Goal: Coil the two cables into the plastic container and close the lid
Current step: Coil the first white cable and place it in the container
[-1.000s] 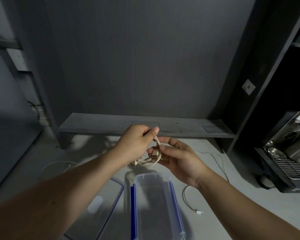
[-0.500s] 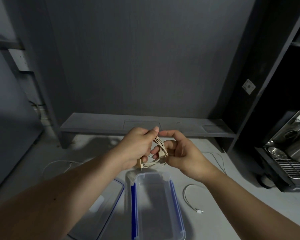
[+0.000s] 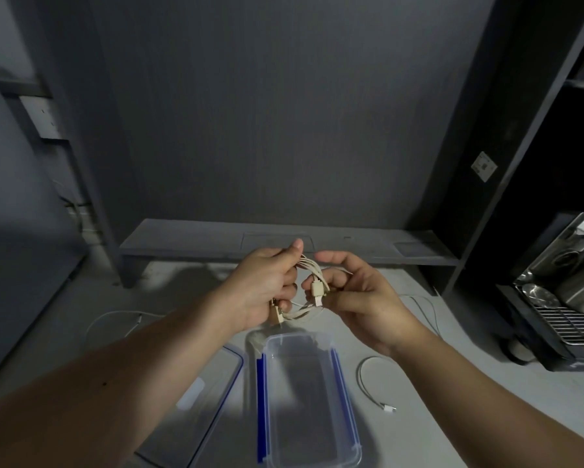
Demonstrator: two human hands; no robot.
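Observation:
A cream cable (image 3: 312, 270), wound into a small coil, is held in the air by both hands above the far end of the container. My left hand (image 3: 263, 287) pinches the coil's left side, and one plug hangs below that hand. My right hand (image 3: 354, 292) grips the right side with the other plug between its fingers. The clear plastic container (image 3: 309, 400) with blue side clips stands open on the table below. Its clear lid (image 3: 196, 403) lies flat to the left. A second white cable (image 3: 364, 380) runs loose over the table at the right, its plug near the container.
A low grey shelf (image 3: 189, 241) crosses the back of the table under the wall. A dark shelving unit with a metal rack and steel vessels (image 3: 567, 298) stands at the right. Another thin white cable (image 3: 115, 315) loops on the table at the left.
Both hands have risen slightly with the coil. My right hand has closed round the coil's right side and its plug, and the loops have tightened.

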